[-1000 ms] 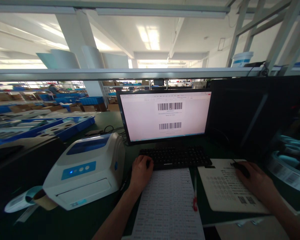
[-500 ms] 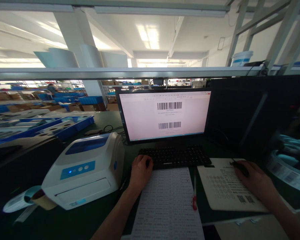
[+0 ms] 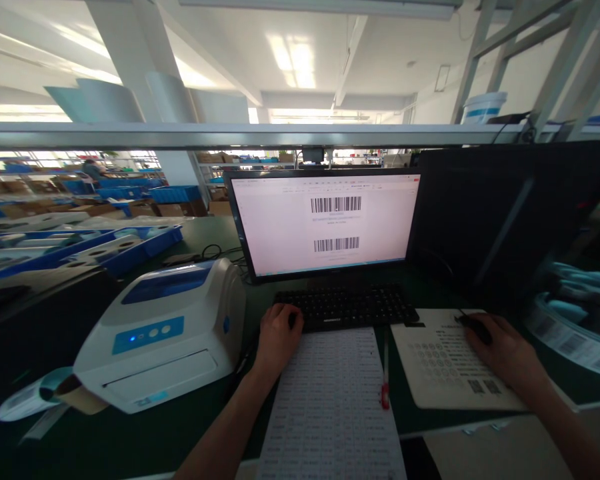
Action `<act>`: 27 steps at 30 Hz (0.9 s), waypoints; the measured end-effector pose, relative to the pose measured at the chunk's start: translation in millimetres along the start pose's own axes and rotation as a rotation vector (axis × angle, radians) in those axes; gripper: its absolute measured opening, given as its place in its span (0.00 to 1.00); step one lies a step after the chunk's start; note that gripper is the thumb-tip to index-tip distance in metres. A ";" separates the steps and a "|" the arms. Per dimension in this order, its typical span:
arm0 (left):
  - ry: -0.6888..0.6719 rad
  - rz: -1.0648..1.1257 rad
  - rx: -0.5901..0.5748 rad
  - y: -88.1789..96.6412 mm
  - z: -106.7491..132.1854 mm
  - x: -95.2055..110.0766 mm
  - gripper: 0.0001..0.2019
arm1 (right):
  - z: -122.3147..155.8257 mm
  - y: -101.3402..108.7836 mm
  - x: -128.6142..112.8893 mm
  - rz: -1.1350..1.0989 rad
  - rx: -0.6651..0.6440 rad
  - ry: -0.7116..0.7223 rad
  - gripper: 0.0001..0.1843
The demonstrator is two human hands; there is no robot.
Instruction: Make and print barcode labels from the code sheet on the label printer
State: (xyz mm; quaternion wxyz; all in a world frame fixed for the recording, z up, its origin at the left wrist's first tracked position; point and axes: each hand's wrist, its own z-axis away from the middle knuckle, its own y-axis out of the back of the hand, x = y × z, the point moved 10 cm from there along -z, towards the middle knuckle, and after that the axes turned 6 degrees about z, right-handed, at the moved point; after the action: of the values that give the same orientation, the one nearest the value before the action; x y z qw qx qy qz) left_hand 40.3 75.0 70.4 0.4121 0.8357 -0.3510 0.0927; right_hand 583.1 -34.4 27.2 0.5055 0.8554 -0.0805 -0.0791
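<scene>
My left hand rests at the left end of the black keyboard, fingers bent over the keys and the thumb apart from them; it holds nothing. Under the curved fingers of my right hand is a black computer mouse, on a pale printed mouse pad. The monitor behind the keyboard displays two barcodes on a white page. A printed sheet of rows lies below the keyboard, with a red-ended pen along its right edge.
To the left stands a white label printer, a blue light lit on its front. Blue trays hold rolls behind it. A dark panel rises on the right, beside rolls of labels. A shelf beam crosses above the monitor.
The whole view has shifted slightly, with the desk things a little higher and further left. My hands keep their places on the keyboard and mouse.
</scene>
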 end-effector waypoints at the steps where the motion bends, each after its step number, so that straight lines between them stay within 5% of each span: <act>1: 0.001 0.000 -0.001 -0.2 0.1 -0.1 0.05 | 0.0 0.2 -0.1 0.000 -0.002 -0.001 0.30; 27: -0.002 -0.002 -0.019 -0.7 -0.1 0.4 0.05 | 0.8 2.7 -3.8 -0.025 -0.017 -0.006 0.29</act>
State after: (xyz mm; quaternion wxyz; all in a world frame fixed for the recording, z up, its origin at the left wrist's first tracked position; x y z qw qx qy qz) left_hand 41.1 75.2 70.3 0.4198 0.8321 -0.3516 0.0881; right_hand 579.1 -35.5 29.4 0.5116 0.8517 -0.0705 -0.0886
